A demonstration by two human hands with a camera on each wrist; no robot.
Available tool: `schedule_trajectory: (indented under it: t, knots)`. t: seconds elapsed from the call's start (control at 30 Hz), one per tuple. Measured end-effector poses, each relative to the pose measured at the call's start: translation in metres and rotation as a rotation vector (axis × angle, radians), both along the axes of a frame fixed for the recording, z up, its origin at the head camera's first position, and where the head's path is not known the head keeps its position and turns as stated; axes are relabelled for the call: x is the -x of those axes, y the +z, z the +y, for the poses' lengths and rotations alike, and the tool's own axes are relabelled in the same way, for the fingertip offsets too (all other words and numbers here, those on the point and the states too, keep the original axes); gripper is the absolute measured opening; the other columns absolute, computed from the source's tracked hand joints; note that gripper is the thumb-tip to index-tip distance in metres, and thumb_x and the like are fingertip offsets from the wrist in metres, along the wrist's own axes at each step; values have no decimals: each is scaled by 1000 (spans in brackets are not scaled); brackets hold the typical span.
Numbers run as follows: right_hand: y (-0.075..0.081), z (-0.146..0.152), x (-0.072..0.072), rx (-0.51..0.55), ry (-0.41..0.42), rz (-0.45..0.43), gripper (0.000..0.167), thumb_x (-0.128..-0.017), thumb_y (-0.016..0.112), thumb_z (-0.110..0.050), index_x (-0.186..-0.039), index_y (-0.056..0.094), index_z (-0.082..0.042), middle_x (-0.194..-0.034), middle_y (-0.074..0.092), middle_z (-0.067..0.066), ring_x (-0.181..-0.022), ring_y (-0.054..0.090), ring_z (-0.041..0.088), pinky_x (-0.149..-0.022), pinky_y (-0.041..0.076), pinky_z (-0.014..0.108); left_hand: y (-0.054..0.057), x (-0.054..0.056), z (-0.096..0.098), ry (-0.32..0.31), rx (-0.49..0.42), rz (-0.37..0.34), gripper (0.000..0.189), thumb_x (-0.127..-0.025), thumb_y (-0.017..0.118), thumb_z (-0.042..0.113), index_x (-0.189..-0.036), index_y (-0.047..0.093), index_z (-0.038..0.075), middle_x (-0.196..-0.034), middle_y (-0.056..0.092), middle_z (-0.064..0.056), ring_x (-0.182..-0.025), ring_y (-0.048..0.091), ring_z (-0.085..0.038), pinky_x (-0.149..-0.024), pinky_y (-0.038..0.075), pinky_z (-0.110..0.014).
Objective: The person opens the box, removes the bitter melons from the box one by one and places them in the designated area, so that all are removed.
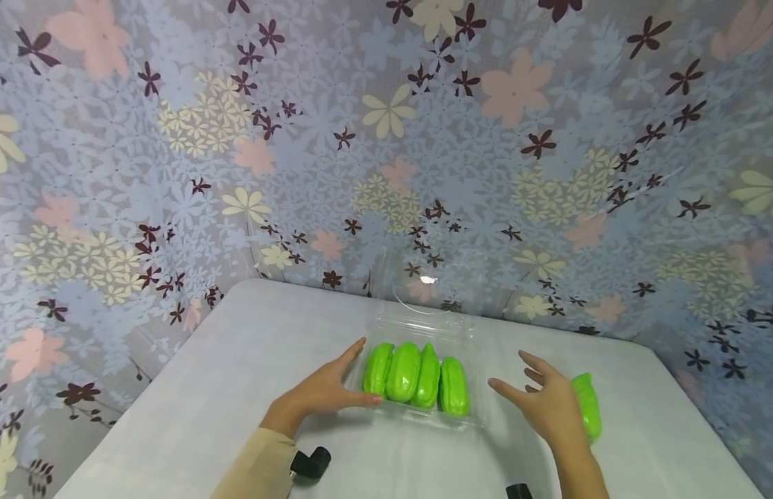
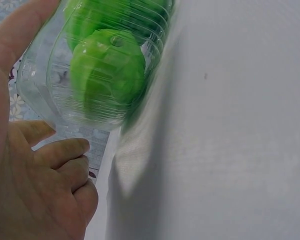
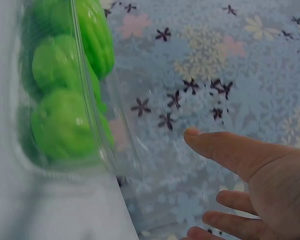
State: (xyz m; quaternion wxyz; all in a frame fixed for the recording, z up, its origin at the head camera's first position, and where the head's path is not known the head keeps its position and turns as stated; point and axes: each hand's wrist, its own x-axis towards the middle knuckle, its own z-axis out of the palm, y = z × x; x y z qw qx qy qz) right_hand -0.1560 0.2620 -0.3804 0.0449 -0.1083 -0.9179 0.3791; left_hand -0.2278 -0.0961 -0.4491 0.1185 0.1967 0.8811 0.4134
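Note:
A clear plastic clamshell box (image 1: 418,412) lies on the table with its lid (image 1: 424,291) raised at the back. Inside sit several glossy, bright green, elongated toy vegetables (image 1: 404,373), side by side. My left hand (image 1: 321,388) spans the box's left end, thumb along the front rim and index finger by the back left corner. Its other fingers hang relaxed below in the left wrist view. My right hand (image 1: 545,402) hovers right of the box, thumb and fingers spread with nothing between them. Another green vegetable (image 1: 588,407) lies just beyond it, partly hidden by the hand.
A white-covered table (image 1: 287,312) carries everything. Behind it hangs a floral-patterned cloth (image 1: 336,173). Black wrist-camera parts show near the left sleeve (image 1: 312,463) and at the bottom edge by the right forearm (image 1: 519,491).

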Motion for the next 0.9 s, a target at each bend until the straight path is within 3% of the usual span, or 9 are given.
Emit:
schedule_trajectory:
  t: [0.43,0.7,0.9]
  knots:
    - [1,-46,0,63,79,62,83,-87,80,-42,-150,44,-2,-148,43,31,-120,57,50,-92,54,54,4,-1,4,5,17,-4,115,-76,81,61,-164,15,26,-163,26,-13,-146,29,-41,-113,28,-64]
    - [-2,-76,3,119,115,74,82,-83,83,-43,-149,49,-6,-145,51,23,-128,54,41,-93,52,57,5,-2,3,5,21,-2,116,-75,81,62,-164,14,27,-163,27,-13,-146,29,-40,-114,27,-63]
    - [-8,-98,8,148,137,77,82,-80,86,-41,-146,52,-5,-141,56,21,-124,58,39,-93,53,55,5,-3,1,-7,14,5,117,-75,80,64,-164,15,26,-162,28,-13,-145,30,-40,-113,29,-62]
